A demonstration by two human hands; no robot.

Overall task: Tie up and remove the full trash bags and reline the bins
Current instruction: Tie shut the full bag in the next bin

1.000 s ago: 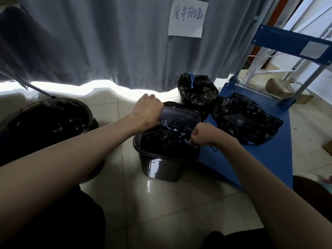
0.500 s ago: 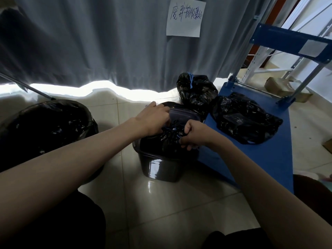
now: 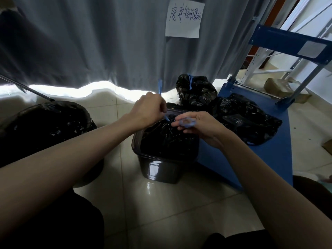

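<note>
Over the small bin, two hands work one blue drawstring.

Left hand (image 3: pixel 148 109) is clenched on a strand of the blue drawstring (image 3: pixel 159 87), whose end sticks up above its knuckles; right hand (image 3: pixel 197 125) has a loop of the same cord wound round its fingers, just beside the gathered neck of the black bag (image 3: pixel 167 137) sitting in the small square bin (image 3: pixel 158 169). Two tied bags: one (image 3: pixel 195 91) on the floor behind, one (image 3: pixel 246 121) on the blue cart (image 3: pixel 269 159) touching the bin's right side. A second, larger lined bin (image 3: pixel 48 121) stands left, cut off by the forearm. Bare tile lies open in front. Grey curtain (image 3: pixel 89 42) closes the back; its paper sign (image 3: pixel 185 18) is handwritten and hard to read.
</note>
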